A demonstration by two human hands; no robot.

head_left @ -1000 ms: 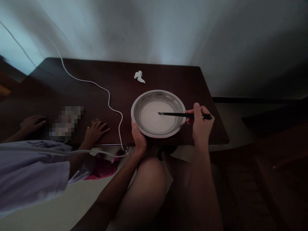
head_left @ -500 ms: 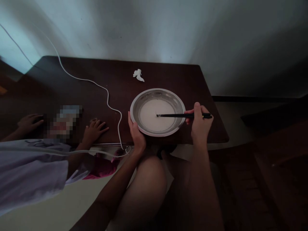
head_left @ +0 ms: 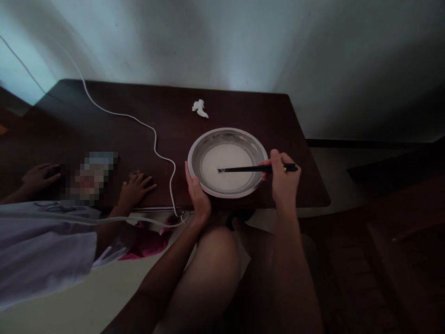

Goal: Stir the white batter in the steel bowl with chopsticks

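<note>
A wide metal bowl (head_left: pixel 194 150) stands on the dark table near its front edge. In it lies a smooth, whitish liquid (head_left: pixel 227 157). My left hand (head_left: pixel 199 197) rests against the bowl's left side, with its thumb near the rim and its fingers along the outer wall; part of those fingers is hidden by the bowl. Closed round a pair of black chopsticks (head_left: pixel 243 169), my right hand (head_left: pixel 283 178) is at the bowl's right rim. The chopsticks reach in nearly level, and their tips touch the liquid left of its middle.
Behind the bowl lies a crumpled white tissue (head_left: pixel 200 108). A white cable (head_left: pixel 155 139) winds over the table (head_left: pixel 243 106) and hangs off its front edge. Another person's two hands (head_left: pixel 137 190) rest on the table at left, beside a blurred-out object (head_left: pixel 93 178).
My right hand has moved a little to the left with the chopsticks, so their tips sit farther left in the liquid. My left hand and the bowl have stayed in place.
</note>
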